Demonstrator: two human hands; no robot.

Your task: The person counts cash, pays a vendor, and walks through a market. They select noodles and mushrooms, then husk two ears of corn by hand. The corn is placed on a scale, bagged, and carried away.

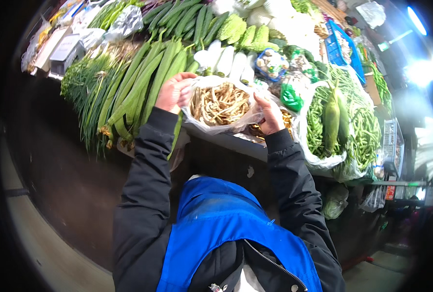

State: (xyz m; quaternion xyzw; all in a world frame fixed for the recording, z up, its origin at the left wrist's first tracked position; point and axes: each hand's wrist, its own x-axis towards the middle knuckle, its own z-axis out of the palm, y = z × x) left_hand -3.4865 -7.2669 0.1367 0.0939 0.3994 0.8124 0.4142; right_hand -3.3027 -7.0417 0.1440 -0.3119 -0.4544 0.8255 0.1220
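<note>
In front of me a clear plastic bag (211, 128) lies open at the top, full of pale tan, stringy produce (220, 104) whose kind I cannot tell. My left hand (175, 93) pinches the bag's rim on its left side. On the right side, my right hand (269, 116) grips the rim with the thumb uppermost. Long green loofah gourds (138, 91) lie just left of my left hand. White radish-like vegetables (225, 62) sit directly behind the bag. Golden-brown produce (287, 118) shows partly behind my right hand.
Green beans (364, 124) fill plastic-lined containers at right, with corn cobs (332, 118) on top. Further back are cucumbers (187, 20), bitter melons (232, 28) and a blue basket of mushrooms (271, 64). Green onions (92, 87) hang over the left edge. A blue crate (342, 47) stands back right.
</note>
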